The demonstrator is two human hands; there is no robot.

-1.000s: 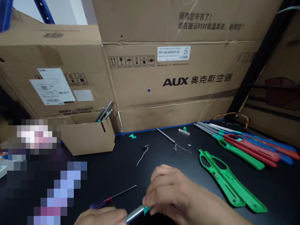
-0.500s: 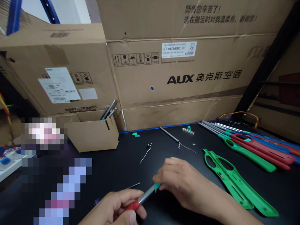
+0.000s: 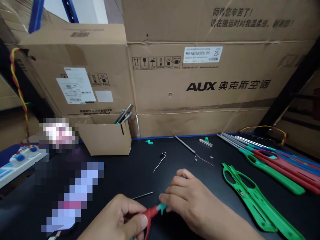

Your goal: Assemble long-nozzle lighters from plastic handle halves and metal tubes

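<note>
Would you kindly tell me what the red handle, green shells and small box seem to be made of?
Red handle: probably plastic, going by its uniform colour and soft sheen.
Green shells: likely moulded plastic, semi-glossy, with thin raised edges.
Small box: apparently cardboard, matte brown, with a cut slot.

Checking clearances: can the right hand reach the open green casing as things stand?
Probably yes: the green casing lies close to the right hand, nothing visible between, but that hand holds the teal piece.
</note>
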